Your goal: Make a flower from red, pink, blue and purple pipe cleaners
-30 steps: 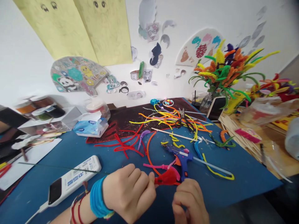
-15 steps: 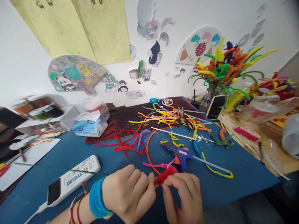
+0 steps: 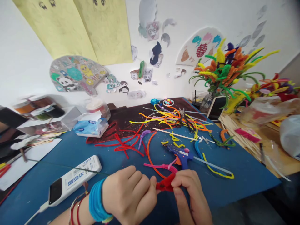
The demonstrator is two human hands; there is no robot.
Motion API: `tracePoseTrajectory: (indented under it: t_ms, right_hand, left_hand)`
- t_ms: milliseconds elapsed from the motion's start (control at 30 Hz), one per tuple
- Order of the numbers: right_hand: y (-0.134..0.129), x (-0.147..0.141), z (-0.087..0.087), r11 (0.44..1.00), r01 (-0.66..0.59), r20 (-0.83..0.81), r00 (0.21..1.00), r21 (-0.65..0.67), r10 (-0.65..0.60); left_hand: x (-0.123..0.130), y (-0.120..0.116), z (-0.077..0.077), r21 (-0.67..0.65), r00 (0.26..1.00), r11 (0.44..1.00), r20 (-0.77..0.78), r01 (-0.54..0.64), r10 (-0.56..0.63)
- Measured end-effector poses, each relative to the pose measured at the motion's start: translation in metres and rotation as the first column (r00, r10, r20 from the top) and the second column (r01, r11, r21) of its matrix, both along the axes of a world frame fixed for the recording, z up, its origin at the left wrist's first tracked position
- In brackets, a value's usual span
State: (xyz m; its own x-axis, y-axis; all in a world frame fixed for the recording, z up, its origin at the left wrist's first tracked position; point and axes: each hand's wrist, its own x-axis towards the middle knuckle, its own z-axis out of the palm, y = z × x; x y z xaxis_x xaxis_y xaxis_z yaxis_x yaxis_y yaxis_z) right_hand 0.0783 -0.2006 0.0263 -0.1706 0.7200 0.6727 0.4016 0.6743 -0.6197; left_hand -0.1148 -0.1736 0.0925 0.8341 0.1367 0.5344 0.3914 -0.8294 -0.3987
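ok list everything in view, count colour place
craft piece: one, red, bottom centre
thin stem: one, dark green, left
glue gun: one, blue, centre
fuzzy stems: many, mixed, centre
tool: one, black, centre
tissue pack: one, blue-white, left
screened device: one, white, left
jars: at least four, mixed, left
bouquet: one, multicoloured, right
phone: one, dark, right
painted fans: two, multicoloured, wall
sheets: two, yellow, wall
cutouts: many, mixed, wall
tabletop: one, blue, below
left hand: one, bare, on craft piece
right hand: one, bare, pinching it
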Motion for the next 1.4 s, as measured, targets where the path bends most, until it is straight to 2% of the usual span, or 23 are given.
tracePoseTrajectory:
  t_ms: [133,233,333,467,533,900,1133,1333,1400]
  right_hand:
    - [0.002,0.002,0.002,0.992,0.033,0.083,0.996,0.121,-0.043]
    - [0.003,0.001,0.004,0.987,0.045,0.139,0.988,0.155,-0.067]
    - [0.002,0.001,0.006,0.998,0.0,0.127,0.992,0.056,-0.007]
    - [0.0,0.003,0.009,0.983,-0.093,-0.022,0.996,-0.161,0.09]
    - [-0.001,0.004,0.009,0.977,-0.105,-0.042,0.994,-0.184,0.099]
    - [-0.002,0.002,0.009,0.997,-0.026,-0.023,0.999,-0.077,0.024]
    - [0.0,0.005,0.012,0.998,0.044,0.123,0.991,0.038,-0.049]
    - [0.003,0.012,0.015,0.995,-0.024,0.208,0.978,0.098,0.003]
    - [0.006,0.016,0.018,0.996,-0.061,0.189,0.981,0.061,0.048]
  left_hand:
    - [0.001,0.0,0.001,0.004,1.0,1.0,-0.018,0.007,-0.007]
    - [0.001,-0.001,0.0,0.025,0.999,0.999,-0.045,0.023,-0.022]
    - [0.0,-0.001,-0.002,0.073,0.996,0.996,-0.077,0.041,-0.036]
    - [0.0,-0.002,-0.003,0.105,0.997,0.993,-0.062,0.057,-0.05]
    - [0.0,-0.002,-0.003,0.107,0.997,0.992,-0.048,0.062,-0.057]
    - [0.0,-0.001,0.0,0.081,0.999,0.996,-0.021,0.046,-0.044]
    - [0.0,0.001,-0.001,0.085,0.998,0.995,-0.03,0.053,-0.05]
    - [0.0,0.0,-0.003,0.073,0.998,0.996,-0.021,0.059,-0.058]
    - [0.0,0.0,-0.003,0.061,0.999,0.997,-0.019,0.052,-0.051]
